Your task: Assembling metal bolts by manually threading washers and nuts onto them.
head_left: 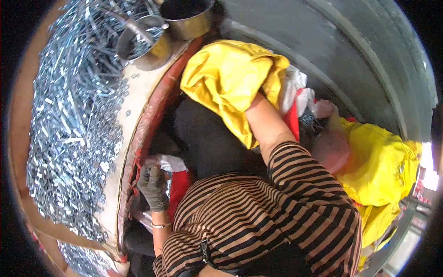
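A yellow sack (230, 69) of creased woven plastic hangs over the end of my right forearm (267, 122). My right hand is inside or beneath it, so its fingers are hidden. My left hand (153, 187), in a grey knitted glove, is low beside the table's padded red edge (159, 108). Its fingers are curled closed, and what they hold, if anything, is hidden. A red and white plastic bag (180, 187) lies right beside that glove.
Many small metal strips and pieces (69, 134) cover the table at left. At the far edge stand a metal pan (159, 51) with a handled tool in it and a deeper metal pot (191, 27). More yellow sacks (378, 161) and clear bags lie at right, below a grey curved wall (323, 51).
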Demonstrator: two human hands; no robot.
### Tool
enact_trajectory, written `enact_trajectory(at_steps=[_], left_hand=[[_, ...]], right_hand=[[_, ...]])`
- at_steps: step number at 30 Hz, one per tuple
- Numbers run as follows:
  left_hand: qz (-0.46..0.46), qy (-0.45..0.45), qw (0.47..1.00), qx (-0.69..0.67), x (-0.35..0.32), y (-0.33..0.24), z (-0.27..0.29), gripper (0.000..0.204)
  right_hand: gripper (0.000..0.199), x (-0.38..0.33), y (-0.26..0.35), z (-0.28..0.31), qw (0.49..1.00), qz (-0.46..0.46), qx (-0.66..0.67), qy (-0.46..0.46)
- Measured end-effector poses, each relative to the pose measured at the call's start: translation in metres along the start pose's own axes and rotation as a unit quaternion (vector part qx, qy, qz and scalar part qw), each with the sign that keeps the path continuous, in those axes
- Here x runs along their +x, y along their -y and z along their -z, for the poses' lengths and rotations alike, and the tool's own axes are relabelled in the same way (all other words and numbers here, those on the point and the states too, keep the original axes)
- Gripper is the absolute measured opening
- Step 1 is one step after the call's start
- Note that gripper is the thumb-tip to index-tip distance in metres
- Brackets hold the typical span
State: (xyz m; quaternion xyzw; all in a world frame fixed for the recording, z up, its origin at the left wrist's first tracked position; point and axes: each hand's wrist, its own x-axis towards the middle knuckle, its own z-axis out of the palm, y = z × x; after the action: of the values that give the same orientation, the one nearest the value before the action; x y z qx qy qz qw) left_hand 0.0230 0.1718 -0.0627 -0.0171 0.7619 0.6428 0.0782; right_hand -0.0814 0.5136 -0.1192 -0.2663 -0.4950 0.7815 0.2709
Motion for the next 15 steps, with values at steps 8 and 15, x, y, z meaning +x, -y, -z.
enact_trajectory(at_steps=[8,15], left_hand=[[-0.008,-0.022,0.999,0.043,-0.015,-0.007,0.021,0.027],[-0.034,-0.037,0.998,-0.04,-0.026,-0.015,0.032,0.025]], right_hand=[[0.041,0.015,0.011,0.029,0.997,-0.013,0.066,0.04],[0.03,-0.038,0.045,0.072,0.997,0.032,-0.069,-0.003]])
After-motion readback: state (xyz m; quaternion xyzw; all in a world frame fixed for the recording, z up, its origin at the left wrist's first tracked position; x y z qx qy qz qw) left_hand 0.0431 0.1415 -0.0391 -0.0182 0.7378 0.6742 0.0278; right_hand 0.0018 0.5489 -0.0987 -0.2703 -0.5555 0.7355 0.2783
